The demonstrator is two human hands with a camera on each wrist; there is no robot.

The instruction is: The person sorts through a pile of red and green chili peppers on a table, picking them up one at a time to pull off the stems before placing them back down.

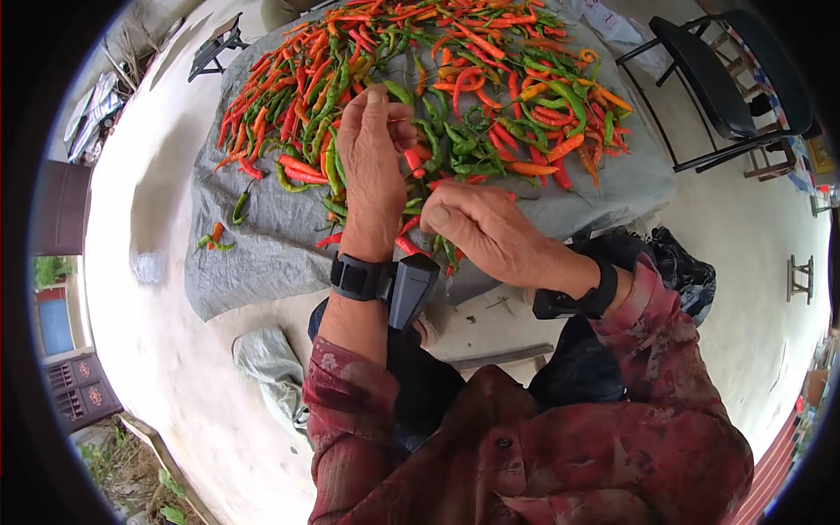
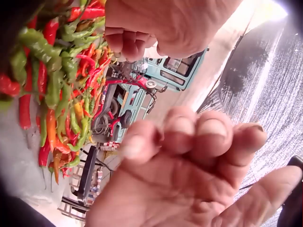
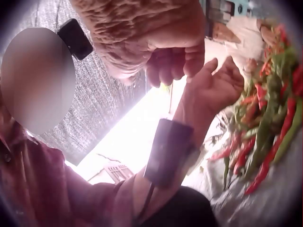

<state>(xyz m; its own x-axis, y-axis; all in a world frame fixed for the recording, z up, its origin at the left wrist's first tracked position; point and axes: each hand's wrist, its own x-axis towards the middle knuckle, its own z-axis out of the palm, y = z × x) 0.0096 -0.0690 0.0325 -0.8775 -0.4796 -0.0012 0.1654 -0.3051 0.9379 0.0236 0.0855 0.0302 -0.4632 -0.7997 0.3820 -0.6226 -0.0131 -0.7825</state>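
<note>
Many red, orange and green chili peppers [image 1: 297, 96] lie heaped on a grey cloth [image 1: 254, 271] over a table. Above the near part of the heap, my left hand [image 1: 376, 157] is raised with its fingers loosely bent. The left wrist view shows that palm [image 2: 165, 189] bare, nothing between its fingers. My right hand [image 1: 490, 232] hovers at the near edge of the heap, its fingers curled under and the thumb along them. A red chili [image 1: 455, 182] lies beside its knuckles. The inside of my right hand [image 3: 151, 42] is hidden, so I cannot tell whether it holds anything.
A few loose chilies [image 1: 217, 236] lie apart at the left of the cloth. Black chairs [image 1: 709, 79] stand to the right and a small dark stool [image 1: 217, 45] at the back left. A grey-green sack [image 1: 269, 367] is on the floor, and a black plastic bag [image 1: 687, 271] sits by my right knee.
</note>
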